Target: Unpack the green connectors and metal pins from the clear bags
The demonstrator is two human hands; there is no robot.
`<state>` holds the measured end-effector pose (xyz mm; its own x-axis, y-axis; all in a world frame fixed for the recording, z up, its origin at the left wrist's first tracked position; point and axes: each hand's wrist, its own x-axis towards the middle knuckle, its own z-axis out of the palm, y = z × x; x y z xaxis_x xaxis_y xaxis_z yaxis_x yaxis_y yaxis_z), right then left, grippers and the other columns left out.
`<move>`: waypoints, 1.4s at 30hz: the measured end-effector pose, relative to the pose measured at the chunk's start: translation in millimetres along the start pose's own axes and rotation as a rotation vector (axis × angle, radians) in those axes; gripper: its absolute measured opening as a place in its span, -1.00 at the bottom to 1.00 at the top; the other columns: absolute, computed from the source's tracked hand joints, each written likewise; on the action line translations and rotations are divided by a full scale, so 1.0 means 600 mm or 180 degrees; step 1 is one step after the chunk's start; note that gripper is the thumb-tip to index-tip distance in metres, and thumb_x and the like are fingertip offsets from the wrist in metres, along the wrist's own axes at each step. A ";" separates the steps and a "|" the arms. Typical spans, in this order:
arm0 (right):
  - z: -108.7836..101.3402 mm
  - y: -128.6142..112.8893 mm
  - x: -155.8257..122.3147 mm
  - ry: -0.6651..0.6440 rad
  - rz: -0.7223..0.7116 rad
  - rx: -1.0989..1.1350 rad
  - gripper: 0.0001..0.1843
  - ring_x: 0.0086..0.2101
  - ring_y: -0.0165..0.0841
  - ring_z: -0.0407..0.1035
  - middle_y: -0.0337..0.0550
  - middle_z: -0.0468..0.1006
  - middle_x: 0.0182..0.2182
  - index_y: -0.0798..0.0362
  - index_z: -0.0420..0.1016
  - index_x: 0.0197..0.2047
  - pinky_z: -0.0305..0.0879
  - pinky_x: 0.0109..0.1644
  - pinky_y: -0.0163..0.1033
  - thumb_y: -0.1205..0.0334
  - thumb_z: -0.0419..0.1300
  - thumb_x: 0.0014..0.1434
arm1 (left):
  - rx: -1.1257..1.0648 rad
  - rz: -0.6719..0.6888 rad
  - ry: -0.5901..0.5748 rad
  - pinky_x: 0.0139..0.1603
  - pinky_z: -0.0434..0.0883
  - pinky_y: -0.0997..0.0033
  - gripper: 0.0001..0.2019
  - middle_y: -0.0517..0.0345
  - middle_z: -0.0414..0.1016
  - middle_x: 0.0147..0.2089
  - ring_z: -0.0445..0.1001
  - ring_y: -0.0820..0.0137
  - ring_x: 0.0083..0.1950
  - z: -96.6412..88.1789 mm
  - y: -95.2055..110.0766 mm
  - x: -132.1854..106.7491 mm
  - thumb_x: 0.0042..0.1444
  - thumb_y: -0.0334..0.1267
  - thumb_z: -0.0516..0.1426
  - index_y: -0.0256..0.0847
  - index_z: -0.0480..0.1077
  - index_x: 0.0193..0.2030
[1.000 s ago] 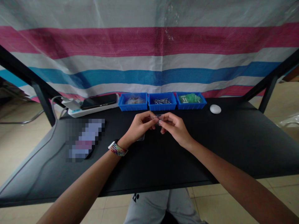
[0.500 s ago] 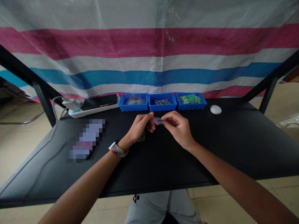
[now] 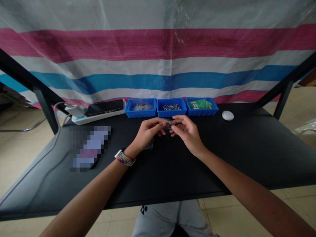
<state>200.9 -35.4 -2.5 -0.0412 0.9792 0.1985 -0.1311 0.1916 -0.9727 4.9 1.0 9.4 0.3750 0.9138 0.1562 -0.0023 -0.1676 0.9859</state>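
Observation:
Between my two hands is a small clear plastic bag (image 3: 169,122), held up over the black table. My left hand (image 3: 149,132) pinches its left side, thumb on top. My right hand (image 3: 185,132) grips its right side between thumb and fingers. Whatever the bag contains is too small to make out. Another clear plastic piece (image 3: 149,144) lies on the table below my left hand, partly covered by it. Just beyond my hands stand three blue bins: the left bin (image 3: 140,114) holds clear bags, the middle bin (image 3: 171,113) metal screws, the right bin (image 3: 202,112) a green bag with white pieces.
A white power strip (image 3: 98,118) with a black phone (image 3: 105,108) on it lies at the back left. Nearer is a pixelated phone-shaped object (image 3: 92,148). A white mouse-like object (image 3: 227,115) sits to the right. Behind hangs a striped sheet (image 3: 158,82).
My left fingers have closed onto the bag, and its face has turned up between both hands. My right hand has shifted slightly, with its fingers spread along the bag.

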 end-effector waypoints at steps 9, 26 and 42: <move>0.005 0.003 -0.002 0.0035 -0.0094 -0.0103 -0.68 -0.41 -0.36 0.55 -0.22 0.61 -0.32 -0.01 0.52 -0.16 0.58 -0.28 -0.17 -0.04 0.44 0.22 | 0.0137 -0.0047 -0.0149 -0.34 0.44 0.45 -0.67 0.13 0.56 -0.39 0.51 0.41 -0.39 -0.003 -0.002 0.000 0.28 0.03 0.28 -0.24 0.60 -0.21; 0.007 -0.016 -0.017 0.0007 -0.1588 -0.1707 -0.70 0.00 -0.15 0.57 -0.06 0.61 -0.02 -0.15 0.70 -0.02 0.58 0.12 0.06 0.37 0.19 0.38 | -0.0321 -0.0330 -0.0056 -0.38 0.46 0.45 -0.72 0.15 0.58 -0.37 0.57 0.41 -0.44 -0.010 -0.003 0.007 0.15 -0.05 0.34 -0.25 0.58 -0.19; 0.053 0.025 -0.059 -0.1706 -0.1579 -0.3133 -0.51 0.29 0.00 0.40 0.05 0.60 0.24 0.03 0.53 0.33 0.36 0.42 0.19 0.22 0.34 0.37 | -0.0926 -0.0128 0.1963 -0.37 0.49 0.46 -0.59 -0.06 0.68 0.02 0.70 0.35 -0.30 -0.077 -0.008 0.036 0.21 0.07 0.21 -0.23 0.50 -0.02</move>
<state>168.9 -69.2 -20.2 -0.6326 0.6794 0.3719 0.5464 0.7317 -0.4075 -29.7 38.3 10.7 -0.2166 0.9754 0.0400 -0.2807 -0.1015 0.9544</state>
